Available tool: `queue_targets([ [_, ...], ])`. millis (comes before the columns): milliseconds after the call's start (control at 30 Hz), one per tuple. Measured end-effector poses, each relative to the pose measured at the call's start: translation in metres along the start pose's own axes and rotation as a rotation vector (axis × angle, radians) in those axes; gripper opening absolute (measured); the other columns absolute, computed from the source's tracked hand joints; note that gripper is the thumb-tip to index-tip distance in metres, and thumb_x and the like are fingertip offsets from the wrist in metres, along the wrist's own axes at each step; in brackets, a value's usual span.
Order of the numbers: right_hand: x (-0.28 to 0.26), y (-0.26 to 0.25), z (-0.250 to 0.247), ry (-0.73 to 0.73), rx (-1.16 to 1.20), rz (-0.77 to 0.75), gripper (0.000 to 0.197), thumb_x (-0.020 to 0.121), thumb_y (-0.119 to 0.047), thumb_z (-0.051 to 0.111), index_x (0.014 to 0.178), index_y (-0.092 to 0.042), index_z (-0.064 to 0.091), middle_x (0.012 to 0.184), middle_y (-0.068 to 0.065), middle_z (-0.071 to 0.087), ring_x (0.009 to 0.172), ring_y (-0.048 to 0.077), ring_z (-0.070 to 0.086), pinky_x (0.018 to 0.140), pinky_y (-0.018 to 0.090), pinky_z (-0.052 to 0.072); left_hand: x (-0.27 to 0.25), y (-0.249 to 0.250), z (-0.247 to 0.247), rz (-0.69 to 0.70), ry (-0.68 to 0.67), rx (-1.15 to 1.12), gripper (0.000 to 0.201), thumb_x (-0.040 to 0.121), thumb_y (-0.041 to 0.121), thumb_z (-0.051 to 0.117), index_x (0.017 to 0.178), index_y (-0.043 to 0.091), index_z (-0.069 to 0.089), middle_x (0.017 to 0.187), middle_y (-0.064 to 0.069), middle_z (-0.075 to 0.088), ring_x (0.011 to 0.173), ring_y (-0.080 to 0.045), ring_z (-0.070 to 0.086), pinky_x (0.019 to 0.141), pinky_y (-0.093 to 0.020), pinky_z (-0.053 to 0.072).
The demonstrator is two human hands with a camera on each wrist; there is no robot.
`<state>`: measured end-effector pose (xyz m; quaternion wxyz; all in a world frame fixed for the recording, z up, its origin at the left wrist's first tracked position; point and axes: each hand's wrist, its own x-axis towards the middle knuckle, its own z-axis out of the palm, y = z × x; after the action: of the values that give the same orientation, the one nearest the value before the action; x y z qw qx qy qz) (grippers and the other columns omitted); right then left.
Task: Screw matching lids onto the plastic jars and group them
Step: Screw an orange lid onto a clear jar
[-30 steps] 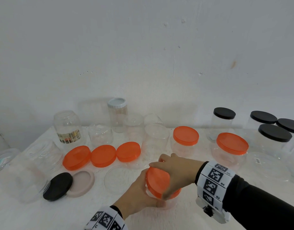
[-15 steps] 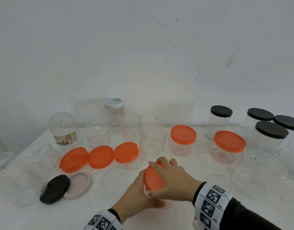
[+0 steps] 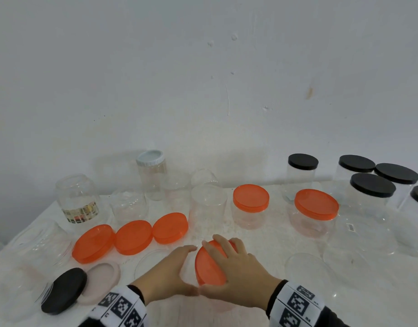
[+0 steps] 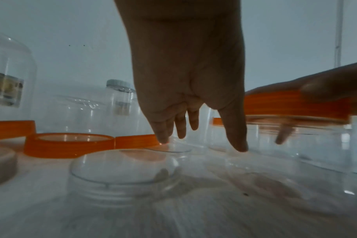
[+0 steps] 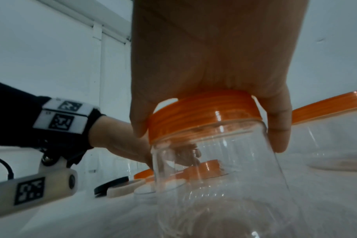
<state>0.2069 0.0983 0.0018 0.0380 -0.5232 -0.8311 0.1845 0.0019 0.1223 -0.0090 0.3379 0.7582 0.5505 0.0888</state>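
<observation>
A clear plastic jar [image 5: 214, 161] stands tilted near the table's front middle with an orange lid [image 3: 209, 267] on its mouth. My right hand [image 3: 234, 267] covers that lid from above, thumb and fingers curled round its ribbed rim [image 5: 202, 112]. My left hand [image 3: 165, 272] lies just left of the jar with fingers straight and spread, holding nothing. In the left wrist view its fingers [image 4: 234, 136] point down beside the jar [image 4: 296, 136]. Whether they touch the jar wall I cannot tell.
Three loose orange lids [image 3: 133, 237] lie in a row at left, with a black lid [image 3: 64, 290] and a beige lid [image 3: 100, 283] in front. Two orange-lidded jars [image 3: 250, 204] stand behind, black-lidded jars [image 3: 302, 171] at right, open clear jars [image 3: 208, 208] at the back.
My left hand has come off the jar and opened beside it. My right hand has turned on the orange lid, its wrist swinging toward me.
</observation>
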Motion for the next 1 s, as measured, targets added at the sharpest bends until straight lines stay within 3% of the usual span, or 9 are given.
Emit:
queue_targets([
  [167,-0.004,0.002,-0.005,-0.056,0.107,-0.032,0.095,0.073,-0.075,0.053,0.148,-0.046,0.002,0.153,-0.025,-0.006,0.142,0.014,-0.006,0.112,0.052,0.024,0.021,-0.017,-0.028,-0.02,0.148,0.152,0.081,0.084,0.044,0.068,0.149,0.023,0.024,0.154,0.006,0.028,0.139,-0.009,0.03,0.111,-0.022,0.027],
  [300,-0.008,0.006,-0.012,-0.073,0.187,-0.072,0.095,0.077,-0.059,0.064,0.148,-0.045,0.003,0.152,-0.026,-0.007,0.141,0.011,-0.008,0.112,0.052,0.026,0.039,-0.031,-0.041,-0.083,0.233,0.169,0.076,0.088,0.043,0.063,0.149,0.018,0.024,0.154,-0.001,0.027,0.14,-0.014,0.03,0.111,-0.025,0.029],
  [367,-0.012,0.009,-0.018,-0.082,0.247,-0.096,0.096,0.078,-0.051,0.07,0.149,-0.045,0.005,0.149,-0.028,-0.001,0.14,0.009,-0.002,0.112,0.048,0.026,0.046,-0.038,-0.043,-0.119,0.254,0.186,0.077,0.09,0.046,0.061,0.15,0.016,0.023,0.153,-0.004,0.028,0.14,-0.016,0.03,0.112,-0.027,0.028],
  [467,-0.019,0.021,-0.036,-0.079,0.297,-0.094,0.1,0.075,-0.046,0.076,0.148,-0.048,0.007,0.136,-0.03,0.009,0.133,0.009,0.015,0.109,0.032,0.026,0.058,-0.046,-0.045,-0.179,0.25,0.176,0.08,0.091,0.05,0.057,0.151,0.013,0.019,0.155,-0.007,0.026,0.141,-0.019,0.027,0.114,-0.03,0.026],
  [533,-0.022,0.032,-0.057,0.02,0.338,-0.045,0.107,0.067,-0.047,0.08,0.145,-0.052,0.007,0.129,-0.03,0.011,0.132,0.007,0.019,0.109,0.026,0.025,0.064,-0.05,-0.046,-0.226,0.221,0.182,0.082,0.091,0.053,0.053,0.152,0.013,0.015,0.156,-0.007,0.022,0.143,-0.02,0.023,0.115,-0.032,0.024],
  [633,-0.015,0.053,-0.098,0.379,0.412,0.086,0.106,0.051,-0.059,0.079,0.133,-0.061,0.011,0.127,-0.022,0.016,0.127,0.009,0.026,0.104,0.025,0.03,0.071,-0.054,-0.047,-0.274,0.172,0.199,0.086,0.091,0.057,0.051,0.152,0.013,0.01,0.157,-0.008,0.018,0.145,-0.022,0.02,0.117,-0.035,0.023],
  [700,0.002,0.073,-0.122,0.604,0.428,0.208,0.112,0.045,-0.065,0.076,0.14,-0.046,0.019,0.127,-0.017,0.018,0.125,0.015,0.029,0.103,0.031,0.034,0.074,-0.056,-0.047,-0.295,0.159,0.216,0.087,0.09,0.059,0.05,0.153,0.013,0.01,0.158,-0.008,0.017,0.145,-0.023,0.02,0.117,-0.036,0.023],
  [800,0.038,0.103,-0.148,0.724,0.364,0.327,0.11,0.057,-0.05,0.084,0.145,-0.028,0.022,0.134,-0.005,0.018,0.13,0.027,0.025,0.105,0.04,0.032,0.078,-0.06,-0.049,-0.328,0.136,0.268,0.092,0.088,0.066,0.046,0.153,0.015,0.008,0.158,-0.008,0.017,0.145,-0.024,0.02,0.117,-0.039,0.023],
  [1000,0.101,0.132,-0.167,0.509,0.075,0.424,0.103,0.072,-0.045,0.079,0.149,-0.021,0.016,0.146,0.008,0.015,0.132,0.037,0.023,0.102,0.047,0.034,0.082,-0.07,-0.052,-0.368,0.089,0.302,0.1,0.081,0.078,0.042,0.153,0.022,0.001,0.16,-0.005,0.012,0.147,-0.025,0.015,0.117,-0.044,0.022],
])
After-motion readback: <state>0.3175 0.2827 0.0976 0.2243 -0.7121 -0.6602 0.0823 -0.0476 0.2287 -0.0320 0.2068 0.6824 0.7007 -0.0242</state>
